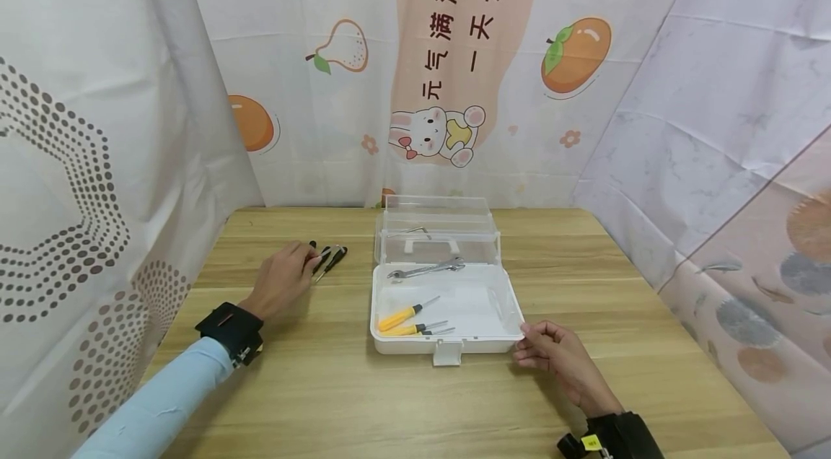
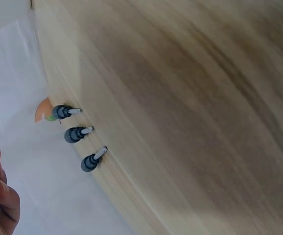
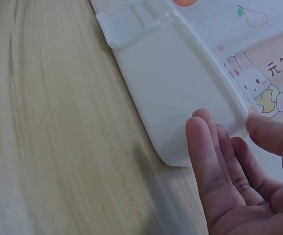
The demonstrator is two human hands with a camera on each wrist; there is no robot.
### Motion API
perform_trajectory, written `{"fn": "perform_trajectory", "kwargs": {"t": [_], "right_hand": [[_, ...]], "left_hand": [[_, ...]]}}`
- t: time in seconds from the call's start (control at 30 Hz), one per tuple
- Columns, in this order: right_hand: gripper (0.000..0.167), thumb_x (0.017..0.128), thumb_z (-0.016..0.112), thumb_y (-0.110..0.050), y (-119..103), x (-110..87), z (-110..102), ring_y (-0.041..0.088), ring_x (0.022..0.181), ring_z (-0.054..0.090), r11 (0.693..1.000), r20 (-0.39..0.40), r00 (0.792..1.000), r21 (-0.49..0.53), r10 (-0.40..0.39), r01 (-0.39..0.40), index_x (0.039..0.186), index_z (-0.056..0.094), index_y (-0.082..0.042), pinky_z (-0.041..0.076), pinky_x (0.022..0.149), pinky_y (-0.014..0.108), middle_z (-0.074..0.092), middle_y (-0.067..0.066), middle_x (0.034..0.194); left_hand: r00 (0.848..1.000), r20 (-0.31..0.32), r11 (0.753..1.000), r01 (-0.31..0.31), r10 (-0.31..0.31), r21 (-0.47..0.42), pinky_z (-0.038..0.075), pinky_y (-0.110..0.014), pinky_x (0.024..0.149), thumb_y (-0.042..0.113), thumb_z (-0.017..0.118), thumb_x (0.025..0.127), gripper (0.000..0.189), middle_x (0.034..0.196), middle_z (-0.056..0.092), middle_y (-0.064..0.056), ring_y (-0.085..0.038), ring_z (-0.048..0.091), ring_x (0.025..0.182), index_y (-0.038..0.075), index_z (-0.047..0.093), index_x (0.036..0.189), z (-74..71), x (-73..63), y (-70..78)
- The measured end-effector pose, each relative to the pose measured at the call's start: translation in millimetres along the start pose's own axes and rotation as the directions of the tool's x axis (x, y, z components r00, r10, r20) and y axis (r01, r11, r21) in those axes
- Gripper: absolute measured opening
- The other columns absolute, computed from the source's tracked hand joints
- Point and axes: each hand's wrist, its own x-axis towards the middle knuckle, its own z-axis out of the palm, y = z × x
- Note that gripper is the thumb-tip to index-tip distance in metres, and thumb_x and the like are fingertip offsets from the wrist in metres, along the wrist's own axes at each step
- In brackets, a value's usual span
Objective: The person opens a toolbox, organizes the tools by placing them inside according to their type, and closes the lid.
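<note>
Over the left part of the table, my left hand (image 1: 280, 280) is bent down close beside several black-handled screwdrivers (image 1: 336, 258). In the left wrist view its loosely curled fingers (image 2: 7, 196) hold nothing, apart from three screwdrivers (image 2: 76, 134) lying side by side. My right hand (image 1: 557, 356) holds the front right corner of a white toolbox (image 1: 448, 346), thumb at the rim and fingers along the outside. Inside the toolbox lie yellow-handled screwdrivers (image 1: 399, 317). A metal wrench (image 1: 425, 270) rests across the back edge.
The clear lid (image 1: 441, 217) of the toolbox is swung back, with a thin bent metal piece (image 1: 415, 231) in it. The box's latch (image 1: 447, 353) hangs at the front. Printed curtains (image 1: 311, 120) close in the wooden table (image 1: 311, 372) behind and at both sides.
</note>
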Motion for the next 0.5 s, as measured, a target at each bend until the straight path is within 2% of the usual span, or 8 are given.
{"fn": "perform_trajectory", "kwargs": {"t": [0.5], "right_hand": [[0.027,0.103,0.066,-0.024,0.5,1.4,-1.3,0.023,0.086,0.074,1.000,0.016,1.000,0.003,0.003,-0.003,0.104,0.060,0.002,0.060,0.082,0.039,0.072,0.015,0.097]], "left_hand": [[1.000,0.004,1.000,0.011,-0.011,-0.012,0.047,-0.033,0.056,0.008,0.069,0.097,0.006,0.088,0.063,-0.007,-0.017,0.056,0.068,0.002,0.069,0.097,-2.3,5.1,5.5]]}}
